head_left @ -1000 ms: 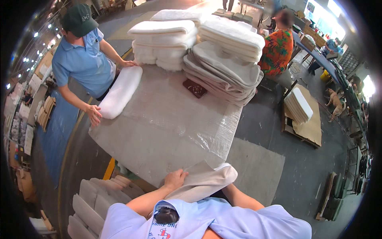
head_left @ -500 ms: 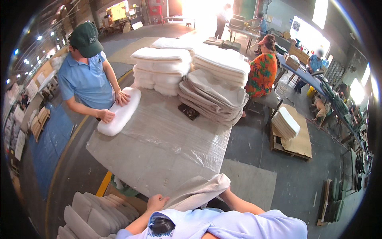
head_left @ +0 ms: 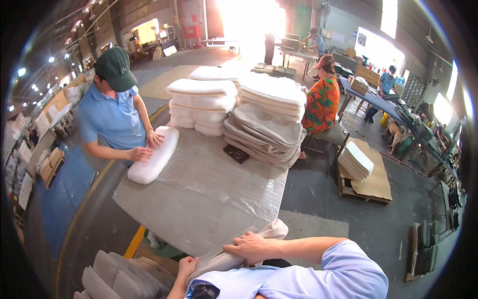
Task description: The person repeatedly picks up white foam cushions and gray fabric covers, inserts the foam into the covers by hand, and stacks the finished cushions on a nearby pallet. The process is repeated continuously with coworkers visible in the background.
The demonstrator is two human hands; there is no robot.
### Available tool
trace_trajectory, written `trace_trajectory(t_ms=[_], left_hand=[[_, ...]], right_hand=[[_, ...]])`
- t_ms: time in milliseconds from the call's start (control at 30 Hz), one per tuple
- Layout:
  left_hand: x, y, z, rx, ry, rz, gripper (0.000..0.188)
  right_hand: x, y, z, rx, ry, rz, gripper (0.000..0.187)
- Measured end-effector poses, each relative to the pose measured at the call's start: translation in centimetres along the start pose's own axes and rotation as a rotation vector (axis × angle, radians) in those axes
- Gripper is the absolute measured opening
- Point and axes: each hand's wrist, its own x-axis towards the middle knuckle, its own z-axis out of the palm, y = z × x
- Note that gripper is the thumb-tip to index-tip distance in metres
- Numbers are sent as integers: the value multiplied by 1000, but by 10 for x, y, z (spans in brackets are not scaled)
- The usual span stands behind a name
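In the head view, the grey cover (head_left: 215, 262) lies at the near edge of the worktop (head_left: 199, 209), close against the wearer's body, its paler end bulging out beyond the right wrist. The left hand (head_left: 187, 267) is at the cover's left end, its grip clamped on the fabric edge. The right hand (head_left: 249, 247) reaches across from the right, its grip clamped on the cover from above, with the fingers bent over the cloth.

Across the worktop to the left, a co-worker in a dark green cap (head_left: 114, 70) rests both hands on a white pad (head_left: 160, 158). Toward the far side stand stacks of white pads (head_left: 201, 102), beside a pile of folded grey covers (head_left: 264, 134); a dark flat item (head_left: 236, 153) lies just left of that pile. Grey cushions (head_left: 119, 279) are heaped below the worktop's near left corner.
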Motion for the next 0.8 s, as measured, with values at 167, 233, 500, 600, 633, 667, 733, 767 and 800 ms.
trace_trajectory(t_ms=[167, 233, 500, 600, 633, 667, 733, 767, 800], left_hand=[[-4, -7, -14, -727, 359, -145, 22], [-7, -14, -17, -803, 523, -84, 27], [-9, 78, 26, -1018, -23, 180, 60], [7, 158, 37, -892, -107, 460, 47], [16, 183, 40, -785, -121, 607, 43], [23, 205, 43, -769, -19, 699, 37], [36, 246, 51, -687, 39, 767, 30], [44, 264, 50, -616, 8, 746, 30], [51, 275, 48, -540, -15, 726, 29]], right_hand=[[8, 9, 7, 99, 125, -44, 61], [-2, 17, 2, 139, 238, -13, 56], [-55, 45, -44, 786, 915, 282, 53], [-50, 48, -42, 1227, 1170, 180, 58], [-48, 48, -40, 1383, 1246, 112, 60], [-44, 45, -40, 1538, 1250, 59, 62], [-41, 38, -24, 1641, 1308, 5, 64], [-44, 37, -16, 1692, 1345, -19, 65], [-50, 36, -10, 1699, 1273, 4, 69]])
